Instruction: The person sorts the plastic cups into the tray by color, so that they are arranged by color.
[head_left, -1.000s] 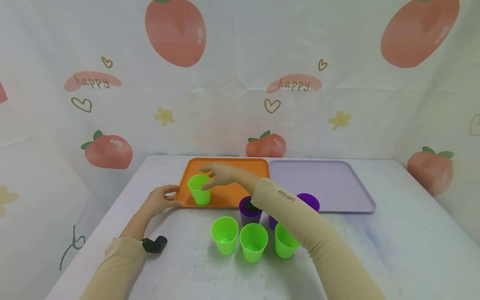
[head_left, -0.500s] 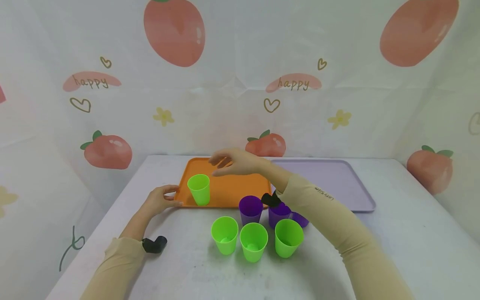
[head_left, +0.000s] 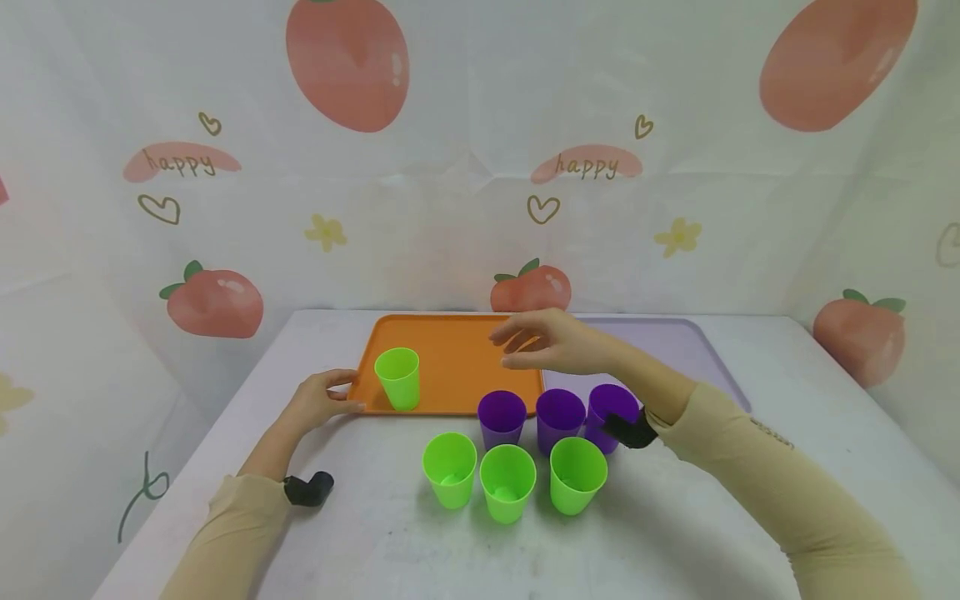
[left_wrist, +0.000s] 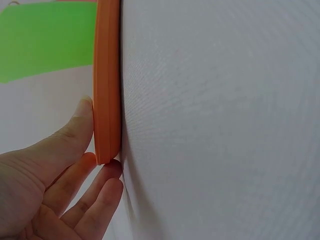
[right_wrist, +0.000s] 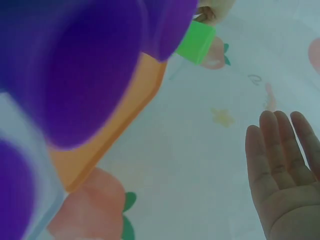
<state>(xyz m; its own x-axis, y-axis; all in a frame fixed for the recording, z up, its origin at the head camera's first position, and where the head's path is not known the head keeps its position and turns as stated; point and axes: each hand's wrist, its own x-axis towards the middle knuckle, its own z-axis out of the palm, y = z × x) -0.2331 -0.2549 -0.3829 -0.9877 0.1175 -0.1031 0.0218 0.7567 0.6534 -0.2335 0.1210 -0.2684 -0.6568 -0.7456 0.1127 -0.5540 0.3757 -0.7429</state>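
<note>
- Gripping lightly, by the look of it, with the left hand (head_left: 318, 402): the near left corner of the orange, flat, raised-rim plastic-looking tray (head_left: 465, 387), thumb and fingers to either side of that corner.
- Released and holding nothing: the right hand (head_left: 555, 342), raised over the seam between the orange tray and the pale lavender rectangular tray (head_left: 693, 343), fingers loosely extended.
- On the orange tray, near the gripped corner: one bright green, tapering, plastic-looking cup (head_left: 400, 385), upright, mouth up, apart from both hands.
- On the white table (head_left: 360, 542), in front of the trays: three deep purple tapering cups (head_left: 501, 421) in a row, and, nearer the person, three matching green cups (head_left: 507, 492), all upright.
- In front of the rightmost purple cup in the head view: the black wrist-worn camera (head_left: 632, 432) of the right arm; touching or just clear, impossible to tell.
- Likeliest mishap: a knocked-over purple cup, from a dip or sideways sweep of the right wrist with that camera slung low.
- Also possible: a sliding or toppling green cup on the tray, from a tug or tilt at the left corner.
- Among the close-set cups, a risk of tipping a neighbour, from fingers spread too wide or a sleeve dragging low.
</note>
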